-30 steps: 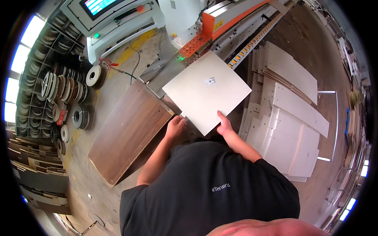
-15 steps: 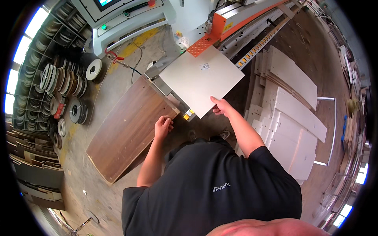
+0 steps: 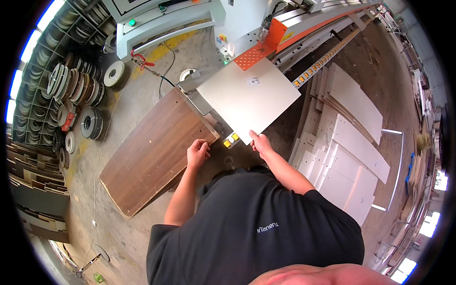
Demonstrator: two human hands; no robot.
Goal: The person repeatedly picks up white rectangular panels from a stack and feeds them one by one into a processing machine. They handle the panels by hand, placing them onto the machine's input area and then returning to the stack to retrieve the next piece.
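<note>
A flat white panel (image 3: 249, 102) with a small label lies on the feed side of a grey machine, its far edge beneath a perforated orange guard (image 3: 254, 57). My right hand (image 3: 261, 144) pinches the panel's near corner, thumb on top and fingers underneath. My left hand (image 3: 198, 153) is loosely curled, with nothing visible in it, beside the right end of a brown wood-grain board (image 3: 154, 149). Whether it touches that board I cannot tell. Small yellow rollers (image 3: 231, 140) sit just left of the panel's near corner.
Stacked white panels (image 3: 346, 156) lie to the right. A roller rail (image 3: 327, 58) runs off to the far right. At the left are edging-tape rolls (image 3: 76, 90) on racks and the floor. The machine's control console (image 3: 166, 21) stands at the far left, a red-handled air hose (image 3: 142, 60) below it.
My right hand has moved along the panel's edge to its near corner, toward me and slightly left. The left hand stays nearly in place. The whole view has shifted slightly.
</note>
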